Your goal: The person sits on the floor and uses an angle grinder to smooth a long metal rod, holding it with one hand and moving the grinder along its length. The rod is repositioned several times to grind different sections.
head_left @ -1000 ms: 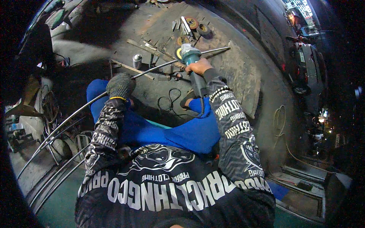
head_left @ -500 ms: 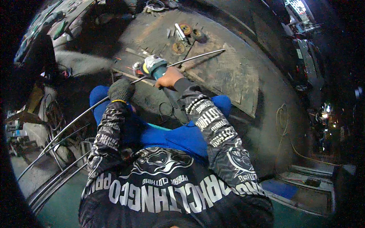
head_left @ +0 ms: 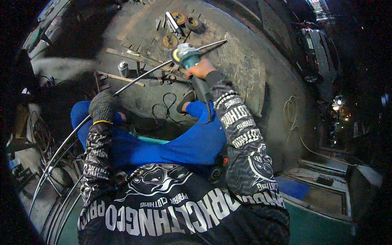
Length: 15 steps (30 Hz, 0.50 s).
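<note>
A long thin metal rod [head_left: 143,76] runs slantwise from the lower left up to the far floor. My left hand [head_left: 101,107], in a dark knitted glove with a yellow cuff edge, is closed round it beside my left knee. Bare, my right hand [head_left: 200,68] grips an angle grinder [head_left: 188,60] by its green body. The grinder's head and yellowish disc lie at the rod, well beyond the glove; whether the disc touches it I cannot tell. From the grinder's rear, a dark cord drops near my right knee.
A spray can [head_left: 123,68] stands on the floor beyond the left glove. Farther off lie round discs [head_left: 179,18] and short metal pieces [head_left: 173,23]. Wood strips [head_left: 122,79] cross the floor. More rods [head_left: 61,204] lie at lower left, and a hose [head_left: 290,114] coils at right.
The grinder has moved right along the rod, toward its far end. My left hand has shifted left and nearer to me. Orange streaks near the grinder no longer show.
</note>
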{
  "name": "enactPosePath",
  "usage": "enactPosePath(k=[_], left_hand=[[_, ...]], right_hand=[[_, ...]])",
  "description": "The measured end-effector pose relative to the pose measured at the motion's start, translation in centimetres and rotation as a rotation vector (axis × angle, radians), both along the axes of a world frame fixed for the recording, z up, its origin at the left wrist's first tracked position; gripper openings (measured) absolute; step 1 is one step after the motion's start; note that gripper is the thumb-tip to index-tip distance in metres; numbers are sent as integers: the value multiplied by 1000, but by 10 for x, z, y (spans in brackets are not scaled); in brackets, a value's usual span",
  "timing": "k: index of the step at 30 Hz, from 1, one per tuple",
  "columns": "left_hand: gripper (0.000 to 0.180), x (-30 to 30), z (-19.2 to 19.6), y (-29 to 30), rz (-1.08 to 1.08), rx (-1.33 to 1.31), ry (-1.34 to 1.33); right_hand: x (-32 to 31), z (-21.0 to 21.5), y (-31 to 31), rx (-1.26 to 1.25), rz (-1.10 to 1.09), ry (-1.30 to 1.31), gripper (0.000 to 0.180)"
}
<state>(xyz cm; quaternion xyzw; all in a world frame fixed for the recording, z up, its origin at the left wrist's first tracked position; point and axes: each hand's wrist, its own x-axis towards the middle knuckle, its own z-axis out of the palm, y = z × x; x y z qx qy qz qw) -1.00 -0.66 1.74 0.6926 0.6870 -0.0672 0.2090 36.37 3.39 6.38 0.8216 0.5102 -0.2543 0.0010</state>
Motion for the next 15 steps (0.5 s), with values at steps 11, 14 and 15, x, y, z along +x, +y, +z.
enactPosePath(k=[11, 14, 15], left_hand=[[31, 0, 25, -20, 117, -31, 59], [30, -4, 28, -27, 94, 13, 57], [29, -6, 29, -29, 88, 17, 72]], right_hand=[[159, 10, 54, -340, 250, -238, 30], [204, 3, 67, -345, 243, -131, 27], [217, 0, 72, -364, 199, -110, 27]])
